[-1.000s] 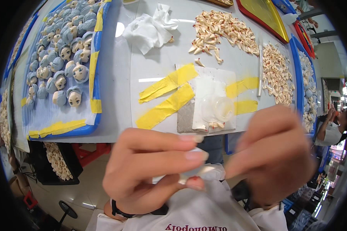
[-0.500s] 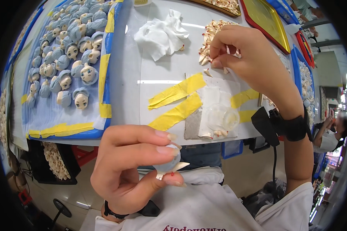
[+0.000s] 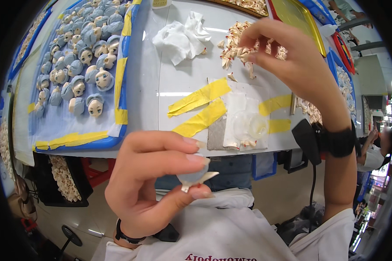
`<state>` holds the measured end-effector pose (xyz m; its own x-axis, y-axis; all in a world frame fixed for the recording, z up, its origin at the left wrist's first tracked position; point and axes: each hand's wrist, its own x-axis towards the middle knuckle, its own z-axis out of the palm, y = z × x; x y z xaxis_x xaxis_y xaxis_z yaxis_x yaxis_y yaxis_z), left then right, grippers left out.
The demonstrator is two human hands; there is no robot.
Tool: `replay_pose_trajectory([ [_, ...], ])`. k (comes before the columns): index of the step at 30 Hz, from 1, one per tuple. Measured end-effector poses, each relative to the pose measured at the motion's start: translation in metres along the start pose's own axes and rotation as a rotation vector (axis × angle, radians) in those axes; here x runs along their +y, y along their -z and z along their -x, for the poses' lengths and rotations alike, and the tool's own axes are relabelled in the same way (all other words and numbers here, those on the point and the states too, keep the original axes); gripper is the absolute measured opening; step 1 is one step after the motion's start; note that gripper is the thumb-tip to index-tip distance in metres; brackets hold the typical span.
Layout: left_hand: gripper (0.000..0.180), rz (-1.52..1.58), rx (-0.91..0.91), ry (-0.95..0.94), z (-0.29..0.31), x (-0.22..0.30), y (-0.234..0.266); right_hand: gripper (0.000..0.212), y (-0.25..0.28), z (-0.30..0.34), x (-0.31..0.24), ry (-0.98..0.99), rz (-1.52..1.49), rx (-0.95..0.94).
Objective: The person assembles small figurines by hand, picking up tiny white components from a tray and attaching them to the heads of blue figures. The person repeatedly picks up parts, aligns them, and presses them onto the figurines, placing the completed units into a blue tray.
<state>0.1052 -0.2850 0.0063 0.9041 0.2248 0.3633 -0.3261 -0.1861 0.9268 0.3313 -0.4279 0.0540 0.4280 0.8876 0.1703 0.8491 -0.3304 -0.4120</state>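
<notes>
My left hand [image 3: 154,182] pinches a small doll head [image 3: 192,175] with light blue hair between thumb and fingers, held in front of my chest. A pale pointed piece [image 3: 211,177] like an ear sticks out from it to the right, with a red spot near its base. The head's face is out of sight. My right hand [image 3: 287,58] reaches over a heap of small cream pointed pieces [image 3: 229,54] with red tips, thumb and index finger apart among them. Whether a piece touches the fingertips is hard to make out.
On the left, a blue tray [image 3: 123,91] holds many blue-haired doll heads [image 3: 103,79]. Crumpled white tissue [image 3: 180,41] lies mid-table. Yellow tape [image 3: 200,98] borders a pad [image 3: 216,135] with a clear dish [image 3: 250,125]. A gold tray [image 3: 307,30] stands far right; a person [image 3: 376,150] sits beyond.
My right thumb and index finger have spread apart over the heap, and several pieces lie shifted. My left hand still holds the doll head, slightly higher and further right in view.
</notes>
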Motion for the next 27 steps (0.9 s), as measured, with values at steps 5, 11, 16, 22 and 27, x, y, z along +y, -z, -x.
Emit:
replay_pose_trajectory([
  [5,0.036,0.095,0.134,0.128,0.006,0.011,-0.007,0.009,-0.010,-0.030,-0.004,0.045,0.075,-0.089],
  [11,0.035,0.084,0.182,0.140,0.009,0.010,-0.004,0.008,-0.016,-0.039,0.012,0.042,0.161,-0.146],
  [16,0.035,0.069,0.185,0.140,0.008,0.011,0.002,0.006,0.007,-0.027,-0.001,0.018,0.012,-0.063],
  [22,0.036,-0.068,0.080,0.051,0.010,0.001,0.009,0.011,0.049,0.027,-0.005,-0.238,-0.276,0.180],
  [27,0.045,0.286,0.249,0.251,0.009,0.007,-0.008,0.016,0.053,0.085,-0.027,-0.449,-0.505,0.332],
])
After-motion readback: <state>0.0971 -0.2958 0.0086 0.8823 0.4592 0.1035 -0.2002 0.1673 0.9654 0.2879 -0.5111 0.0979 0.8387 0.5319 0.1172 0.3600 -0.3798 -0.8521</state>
